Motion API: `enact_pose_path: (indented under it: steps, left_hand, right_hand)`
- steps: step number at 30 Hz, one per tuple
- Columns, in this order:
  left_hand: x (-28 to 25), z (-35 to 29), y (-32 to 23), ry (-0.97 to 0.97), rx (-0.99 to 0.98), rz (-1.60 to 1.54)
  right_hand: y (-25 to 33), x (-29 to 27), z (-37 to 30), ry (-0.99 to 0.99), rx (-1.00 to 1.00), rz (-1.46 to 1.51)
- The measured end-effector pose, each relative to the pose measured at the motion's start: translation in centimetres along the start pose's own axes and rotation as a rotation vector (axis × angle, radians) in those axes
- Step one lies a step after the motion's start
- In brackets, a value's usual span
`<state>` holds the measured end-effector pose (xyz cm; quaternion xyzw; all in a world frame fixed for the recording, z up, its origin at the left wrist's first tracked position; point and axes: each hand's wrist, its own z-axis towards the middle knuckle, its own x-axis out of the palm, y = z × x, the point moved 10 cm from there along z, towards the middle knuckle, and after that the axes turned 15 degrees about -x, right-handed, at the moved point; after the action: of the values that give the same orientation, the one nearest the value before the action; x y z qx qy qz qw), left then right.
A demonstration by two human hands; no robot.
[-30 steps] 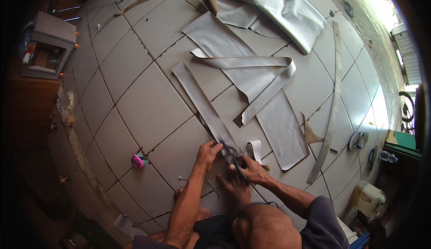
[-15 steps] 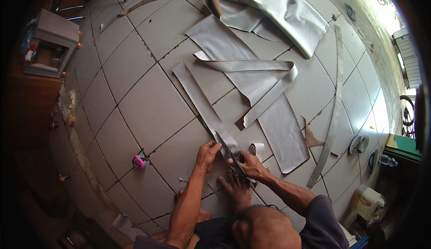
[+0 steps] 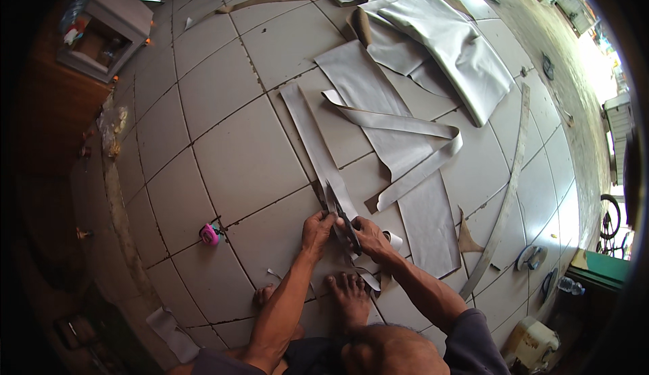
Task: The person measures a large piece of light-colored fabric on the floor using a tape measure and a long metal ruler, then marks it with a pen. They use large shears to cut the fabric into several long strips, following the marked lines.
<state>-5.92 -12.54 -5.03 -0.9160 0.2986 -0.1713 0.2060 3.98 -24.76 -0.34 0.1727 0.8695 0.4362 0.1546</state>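
A long grey strip of leather-like sheet (image 3: 307, 132) lies on the tiles ahead of me, its near end between my hands. My left hand (image 3: 316, 232) pinches the strip at its left edge, close to the blades. In my right hand (image 3: 370, 238) is a pair of dark scissors (image 3: 343, 214), the blades apart and straddling the strip, pointing away from me. Thin cut pieces (image 3: 367, 278) curl below the hands, by my bare foot (image 3: 349, 301). A small pale roll (image 3: 393, 240) sits just right of my right hand.
Wider grey panels (image 3: 427, 223) and a folded sheet (image 3: 446, 44) lie ahead, with a looped strip (image 3: 405, 123) across one panel. A long metal ruler (image 3: 512, 182) is at right. A pink tape measure (image 3: 210, 234) lies left; a sandal (image 3: 531, 258) and jerrycan (image 3: 532, 344) stand far right.
Both hands and the scissors have advanced along the strip, farther from my foot. The scissor blades now show apart. The whole view has shifted a little.
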Motion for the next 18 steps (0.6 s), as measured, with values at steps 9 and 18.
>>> enact_pose_path:
  steps: [9, 18]
  left_hand:
    - [-0.4, 0.5, 0.2, 0.025, 0.034, 0.006]
    - [-0.5, 0.7, 0.3, 0.025, 0.075, 0.009]
  right_hand:
    - [0.8, 0.0, 0.9, -0.005, -0.072, -0.043]
    - [0.8, 0.2, 1.8, 0.015, -0.044, -0.070]
